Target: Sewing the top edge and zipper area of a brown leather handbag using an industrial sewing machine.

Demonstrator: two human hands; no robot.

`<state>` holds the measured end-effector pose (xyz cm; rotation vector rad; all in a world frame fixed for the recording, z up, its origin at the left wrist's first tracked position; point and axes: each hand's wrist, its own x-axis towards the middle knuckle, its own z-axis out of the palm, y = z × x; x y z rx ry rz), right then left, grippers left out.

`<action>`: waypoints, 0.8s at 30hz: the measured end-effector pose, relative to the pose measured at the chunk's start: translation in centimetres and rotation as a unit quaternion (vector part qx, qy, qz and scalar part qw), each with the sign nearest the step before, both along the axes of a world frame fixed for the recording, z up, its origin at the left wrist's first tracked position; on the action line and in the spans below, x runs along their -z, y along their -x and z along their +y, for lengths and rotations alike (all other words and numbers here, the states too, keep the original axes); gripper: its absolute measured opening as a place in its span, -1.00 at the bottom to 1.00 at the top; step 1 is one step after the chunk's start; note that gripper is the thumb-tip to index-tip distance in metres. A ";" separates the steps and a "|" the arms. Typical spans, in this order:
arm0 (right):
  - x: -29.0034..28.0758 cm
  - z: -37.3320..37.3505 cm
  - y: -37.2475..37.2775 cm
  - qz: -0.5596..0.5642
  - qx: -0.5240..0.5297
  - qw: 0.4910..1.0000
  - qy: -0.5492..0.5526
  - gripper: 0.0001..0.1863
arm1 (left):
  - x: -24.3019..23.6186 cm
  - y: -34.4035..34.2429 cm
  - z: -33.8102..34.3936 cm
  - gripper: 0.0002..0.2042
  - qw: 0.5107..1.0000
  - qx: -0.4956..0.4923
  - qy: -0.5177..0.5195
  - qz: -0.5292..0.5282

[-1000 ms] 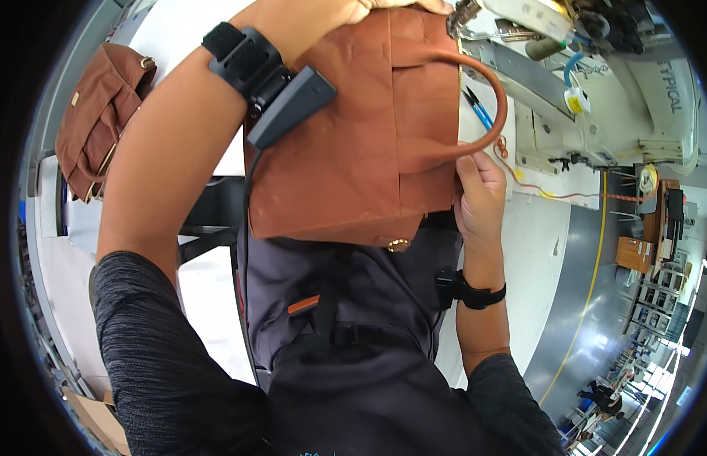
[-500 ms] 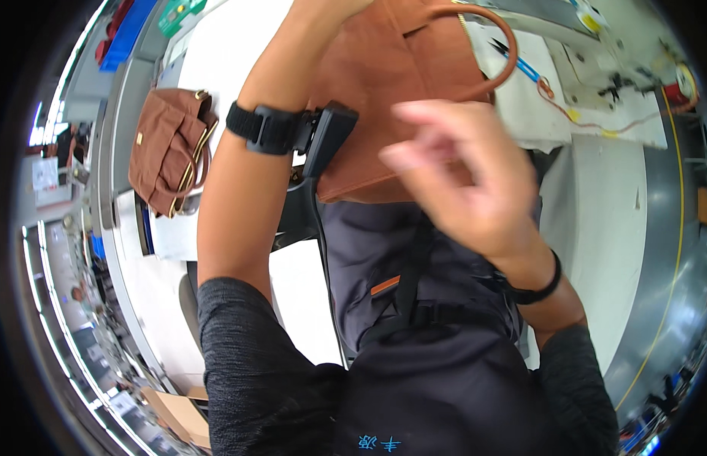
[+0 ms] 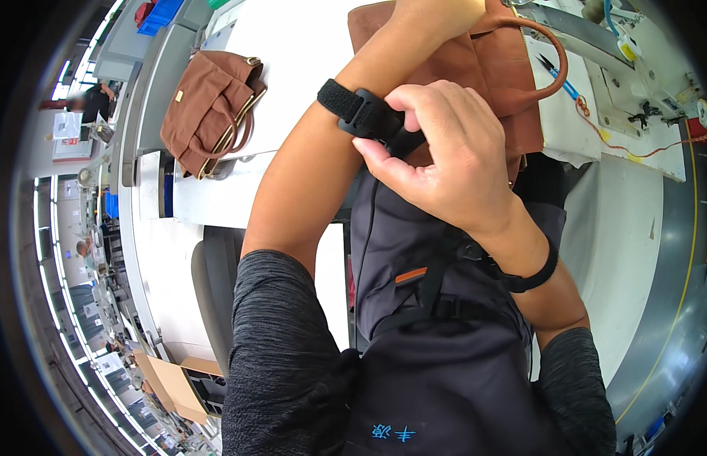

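My right hand is closed on a small black device fixed to the strap around my left wrist. Its thumb is below the device and the fingers curl over it. The left forearm reaches up across a brown handbag with a rounded handle and a gold zip. At the top edge, my left hand lies over that bag, its fingers cut off by the frame. A black wristband circles my right wrist.
Another brown handbag rests on the white table to the left. Blue-handled snips and an orange cord lie at the right beside a pale machine. An open cardboard box stands at lower left.
My right hand has moved left onto the wrist device and closed on it. The device is tilted differently. With the view shifted, both bags appear further right and higher.
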<state>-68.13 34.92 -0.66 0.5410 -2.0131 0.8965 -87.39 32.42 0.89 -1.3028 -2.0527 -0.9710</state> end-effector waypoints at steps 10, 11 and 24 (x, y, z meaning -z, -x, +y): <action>-0.5 0.7 -0.1 -0.025 -0.014 0.997 0.074 -0.60 | 0.7 -1.7 0.3 -0.84 0.994 -0.025 -0.045 -0.094; -0.5 0.7 -0.1 -0.022 -0.017 0.997 0.075 -0.60 | 0.7 -1.8 0.3 -0.84 0.995 -0.031 -0.019 -0.097; 0.0 0.5 0.0 -0.013 0.012 0.999 0.048 -0.57 | -0.3 -1.0 0.3 -0.82 0.964 0.005 0.044 -0.261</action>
